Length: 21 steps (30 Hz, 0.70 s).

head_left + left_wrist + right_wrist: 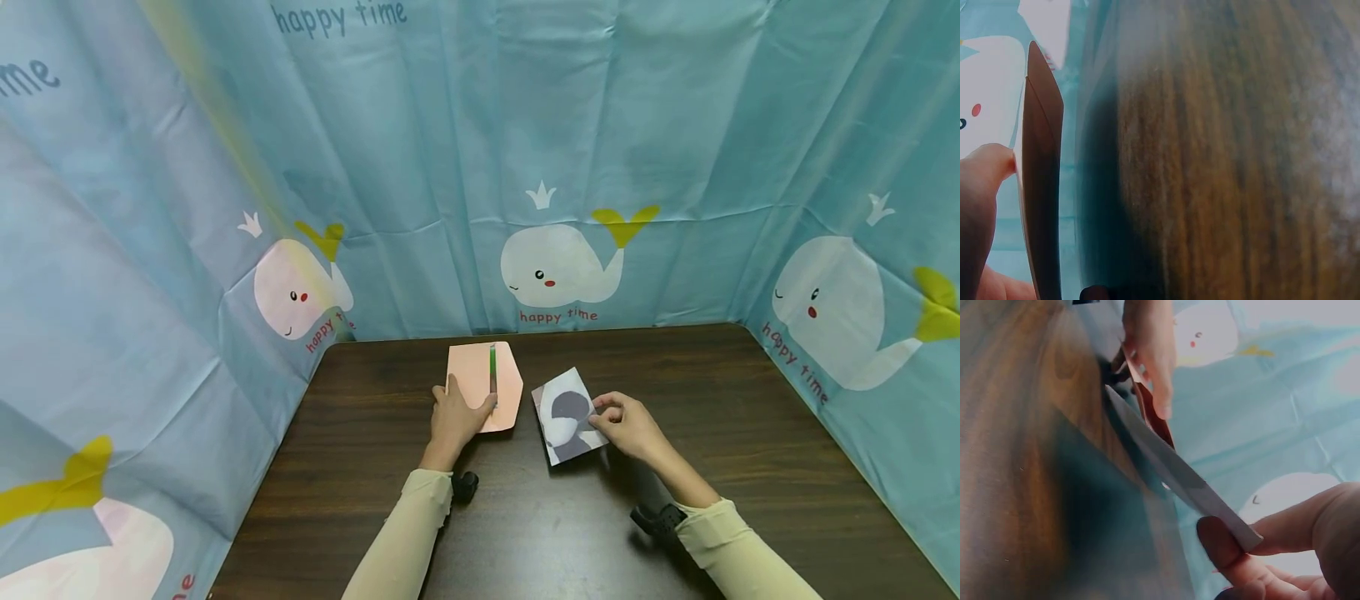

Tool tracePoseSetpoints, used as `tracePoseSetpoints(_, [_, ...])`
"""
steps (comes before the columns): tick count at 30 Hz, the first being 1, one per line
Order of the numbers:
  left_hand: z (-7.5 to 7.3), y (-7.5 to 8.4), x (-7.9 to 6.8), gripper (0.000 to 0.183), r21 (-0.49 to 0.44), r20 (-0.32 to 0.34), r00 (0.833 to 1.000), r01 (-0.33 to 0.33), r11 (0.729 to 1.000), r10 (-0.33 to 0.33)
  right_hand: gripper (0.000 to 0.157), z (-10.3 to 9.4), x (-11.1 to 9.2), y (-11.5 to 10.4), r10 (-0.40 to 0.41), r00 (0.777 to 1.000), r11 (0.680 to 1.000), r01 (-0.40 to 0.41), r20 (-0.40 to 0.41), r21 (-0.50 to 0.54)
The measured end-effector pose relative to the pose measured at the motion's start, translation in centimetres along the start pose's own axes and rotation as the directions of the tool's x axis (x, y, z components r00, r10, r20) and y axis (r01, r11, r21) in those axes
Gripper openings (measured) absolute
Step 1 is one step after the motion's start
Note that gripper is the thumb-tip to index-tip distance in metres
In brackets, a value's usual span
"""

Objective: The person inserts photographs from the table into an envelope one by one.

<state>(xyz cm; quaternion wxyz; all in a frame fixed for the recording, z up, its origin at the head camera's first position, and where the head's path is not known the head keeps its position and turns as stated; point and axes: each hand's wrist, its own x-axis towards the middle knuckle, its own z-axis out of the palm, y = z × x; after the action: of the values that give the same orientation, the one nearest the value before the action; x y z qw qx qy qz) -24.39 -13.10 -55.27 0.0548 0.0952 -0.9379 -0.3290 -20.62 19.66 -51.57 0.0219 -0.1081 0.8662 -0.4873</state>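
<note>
In the head view, my left hand (453,423) holds a pale pink envelope (468,367) with a pointed flap side facing right. The thumb lies over its face, beside a narrow green strip (492,367). From the left wrist view, the envelope (1044,169) appears edge-on, with the thumb against one side. My right hand (632,427) pinches the right edge of a card (566,417) with a grey and white picture. In the right wrist view, thumb and fingers grip the end of this card (1172,465), which tilts above the table.
Beneath both hands lies a dark wood-grain table (540,517). A blue curtain (420,275) printed with whales hangs along its back and sides. Dark wrist devices, the left one (465,486) and the right one (658,521), sit at the sleeve cuffs.
</note>
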Motion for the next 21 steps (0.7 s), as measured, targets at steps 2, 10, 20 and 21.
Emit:
tracePoseSetpoints(2, [0.0,0.0,0.0,0.112,0.000,-0.002,1.000,-0.007,1.000,0.007,0.028,-0.1,0.4,0.0,-0.004,1.000,1.000,0.004,-0.024,-0.005])
tracePoseSetpoints(10, [0.0,0.0,0.0,0.112,0.007,-0.014,1.000,-0.014,1.000,0.014,0.029,0.3,2.3,-0.1,-0.016,0.997,1.000,0.015,-0.082,-0.004])
tracePoseSetpoints(20, [-0.2,0.2,-0.1,0.112,0.000,-0.018,1.000,-0.013,1.000,0.013,0.027,2.2,4.7,-0.6,-0.051,0.987,0.993,0.066,-0.153,0.096])
tracePoseSetpoints(21, [-0.2,0.2,-0.1,0.112,0.001,-0.018,1.000,-0.012,1.000,0.012,0.027,2.4,4.9,-0.7,-0.053,0.986,0.993,0.069,-0.158,0.101])
